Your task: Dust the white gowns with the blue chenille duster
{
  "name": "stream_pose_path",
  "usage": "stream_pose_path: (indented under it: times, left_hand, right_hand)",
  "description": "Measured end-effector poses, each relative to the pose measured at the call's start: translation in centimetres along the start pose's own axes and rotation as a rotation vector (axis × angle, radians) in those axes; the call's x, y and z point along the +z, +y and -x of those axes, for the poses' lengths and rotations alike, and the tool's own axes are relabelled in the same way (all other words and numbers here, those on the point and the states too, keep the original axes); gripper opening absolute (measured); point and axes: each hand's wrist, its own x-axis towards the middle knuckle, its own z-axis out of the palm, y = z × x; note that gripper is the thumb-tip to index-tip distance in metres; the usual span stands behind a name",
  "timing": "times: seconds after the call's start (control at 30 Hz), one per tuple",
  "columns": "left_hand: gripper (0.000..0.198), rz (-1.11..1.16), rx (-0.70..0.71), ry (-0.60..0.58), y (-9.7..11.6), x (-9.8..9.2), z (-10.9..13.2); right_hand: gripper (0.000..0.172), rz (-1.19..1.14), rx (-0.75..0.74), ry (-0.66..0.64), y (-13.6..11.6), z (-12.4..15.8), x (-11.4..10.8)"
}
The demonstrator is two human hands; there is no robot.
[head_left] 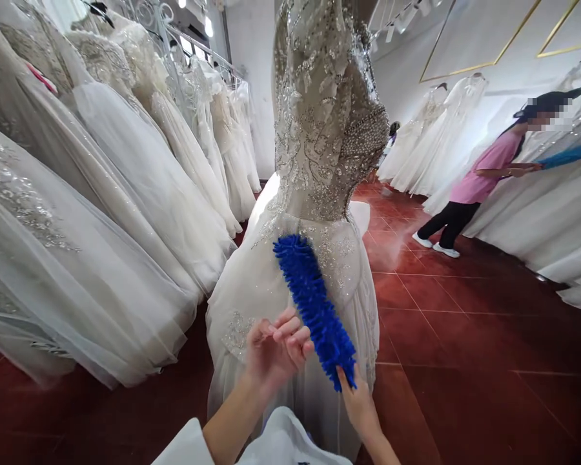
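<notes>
While the right hand (361,403) is gripping the near end of a blue duster (314,302), the fluffy head is slanting up and to the left, lying against the skirt of a beaded white dress (319,148). The thumb is pressing on the near tip of the duster and the fingers are closing around it from behind, so this hand is holding the duster firmly. The left hand (277,349) is hovering just beside the duster's left edge, its fingers loosely curled and partly spread, the fingertips (297,332) touching or nearly touching the blue fibres; whether they are pinching anything cannot be told because the hand is blurred. Both forearms are coming up from the near edge, with a white sleeve (188,445) showing at the bottom.

The dress is standing on a form in the middle of the scene, its bodice thick with silver beading and its skirt falling wide toward the person. To the left, a long row of white gowns (101,194) is hanging on a rack (174,32), running far into the room. The floor (465,336) is showing dark red tiles. On the far right, another person in a pink shirt (484,171) and dark trousers is leaning toward more white gowns (552,213), holding a second blue duster (569,155) against them.
</notes>
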Motion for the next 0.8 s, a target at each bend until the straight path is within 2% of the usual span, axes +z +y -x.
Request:
stream_pose_path:
  times: [0.1, 0.23, 0.33, 0.43, 0.53, 0.63, 0.7, 0.8]
  left_hand:
    - [0.031, 0.017, 0.003, -0.053, 0.1, -0.4, -0.4]
    - [0.025, 0.089, 0.005, -0.114, -0.6, -0.7, -0.5]
    - [0.024, 0.096, 0.047, -0.109, -1.6, -0.6, -0.5]
    - [0.023, 0.086, 0.122, -0.093, -2.8, -0.6, -0.7]
    - [0.021, 0.039, 0.208, -0.029, -4.5, -1.8, -1.2]
    - [0.016, -0.018, 0.260, 0.138, -7.1, -5.2, -2.5]
    - [0.012, -0.021, 0.294, 0.368, -9.4, -8.6, -3.4]
    - [0.006, 0.058, 0.338, 0.773, -13.6, -14.2, -4.2]
  right_hand:
    - [0.088, 0.075, 0.065, -0.024, 1.3, 1.4, 0.8]
    - [0.091, 0.067, 0.036, 0.022, 1.2, 1.4, -0.8]
    - [0.094, -0.092, -0.091, 0.085, 1.4, -0.4, -2.9]
    - [0.094, -0.241, -0.232, 0.141, 1.4, -3.4, -5.5]
    - [0.088, -0.272, -0.241, 0.083, 1.1, -6.6, -7.7]
    - [0.084, -0.253, -0.231, -0.075, 1.9, -9.0, -8.2]
    - [0.088, -0.230, -0.212, -0.188, 3.8, -9.4, -7.5]
    - [0.096, -0.188, -0.152, -0.332, 8.3, -8.4, -6.1]
